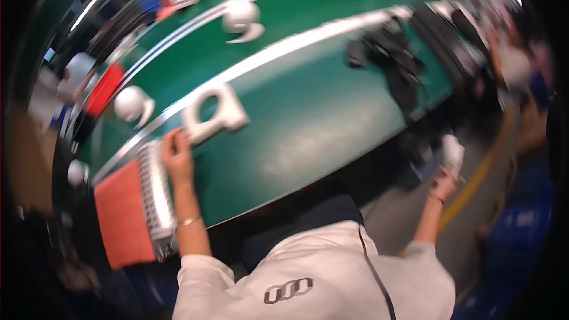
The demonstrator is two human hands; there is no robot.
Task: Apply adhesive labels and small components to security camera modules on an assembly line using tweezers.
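A left hand [177,150] is at the left end of a green table [290,112], at the corner of a white ring-shaped part [229,108] near the far edge, perhaps steadying it; blur hides whether its fingers grip. Beyond the near edge, the right hand's [443,185] fingers clamp a white object [453,153], seemingly keeping it clear.

Blurred hands [176,153], indistinct white item [453,149], white shirt [332,278] cut off below
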